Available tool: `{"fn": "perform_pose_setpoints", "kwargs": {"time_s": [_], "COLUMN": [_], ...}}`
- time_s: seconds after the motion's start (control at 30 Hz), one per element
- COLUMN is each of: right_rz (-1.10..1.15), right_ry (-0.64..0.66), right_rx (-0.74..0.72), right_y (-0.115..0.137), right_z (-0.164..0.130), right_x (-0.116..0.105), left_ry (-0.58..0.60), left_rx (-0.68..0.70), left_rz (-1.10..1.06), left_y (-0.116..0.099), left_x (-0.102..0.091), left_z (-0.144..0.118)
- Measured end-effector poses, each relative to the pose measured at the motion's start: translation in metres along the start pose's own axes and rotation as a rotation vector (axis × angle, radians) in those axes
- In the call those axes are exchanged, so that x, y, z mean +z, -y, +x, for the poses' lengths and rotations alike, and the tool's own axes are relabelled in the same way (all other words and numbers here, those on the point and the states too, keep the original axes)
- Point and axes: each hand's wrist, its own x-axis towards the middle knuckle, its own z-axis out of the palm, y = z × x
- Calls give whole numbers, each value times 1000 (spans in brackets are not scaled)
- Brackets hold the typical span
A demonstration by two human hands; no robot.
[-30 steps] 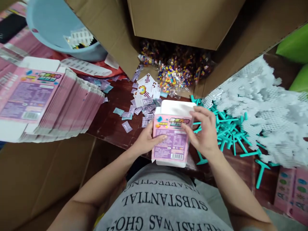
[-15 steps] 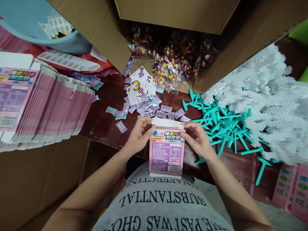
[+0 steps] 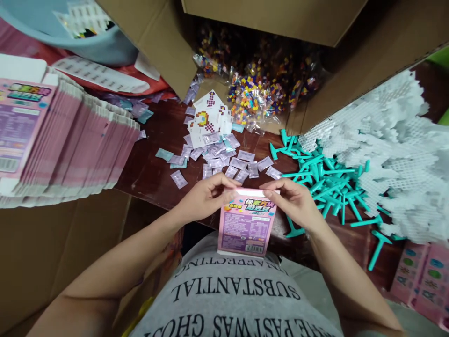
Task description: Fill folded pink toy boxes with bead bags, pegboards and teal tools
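Note:
A pink and purple printed carton point(image 3: 247, 229) stands against my shirt front, its back label and barcode facing up at me. My left hand point(image 3: 212, 196) pinches its upper left corner, thumb on the printed face and fingers behind. At the upper right corner my right hand point(image 3: 293, 199) grips in the same way. The white top flap is folded down, with only a thin edge showing between the hands. Just beyond my fingers lie several small lilac sachets point(image 3: 217, 154) and some white pattern cards point(image 3: 210, 119).
Flat pink cartons point(image 3: 80, 135) are stacked at left, below a blue basin point(image 3: 105, 47). An open cardboard box point(image 3: 157, 42) holds bags of colourful beads point(image 3: 252, 96). Teal toy hammers point(image 3: 326, 182) and white perforated pegboards point(image 3: 410, 154) are heaped at right, above pink cartons point(image 3: 417, 281).
The carton's white top flap stood up half a second ago and is now folded down. Both hands have moved slightly inward along the top edge. The whole view has shifted a little.

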Motion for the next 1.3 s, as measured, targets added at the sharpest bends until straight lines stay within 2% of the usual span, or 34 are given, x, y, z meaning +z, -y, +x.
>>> {"fn": "perform_pose_setpoints", "kwargs": {"time_s": [0.07,0.13,0.3,0.5,0.6,0.7,0.8,1.0,1.07,1.13,1.17,1.23,1.3], "right_rz": [-45,-89,-212,-240,-293,-289,-323,-176,-131,-80,-64,-47,-33], "right_ry": [26,45,43,26,-25,-58,-66,-3,23,61,112,304,521], "right_rx": [-22,-81,-241,-275,-276,-305,-396,-476,-424,-298,-223,-100,-35], "right_y": [-4,-7,-5,1,1,2,11,43,49,49,48,43,38], "right_z": [-6,-10,-17,-22,-25,-23,-10,43,57,67,71,74,75], "right_x": [-5,-6,6,15,19,25,30,36,38,39,40,38,35], "left_ry": [13,-26,-72,-106,-160,-283,-430,-656,-738,-899,-1004,-1205,-1324], "left_rx": [37,92,194,210,310,488,576,589,559,523,506,447,302], "left_rz": [33,83,76,61,118,198,222,220,232,196,159,54,-73], "left_y": [5,10,14,23,30,34,29,4,1,4,6,12,19], "left_x": [-1,0,2,1,4,9,10,-4,-11,-21,-27,-40,-50], "left_z": [-5,-10,-17,-26,-28,-23,-12,-2,-6,-11,-13,-19,-25]}}
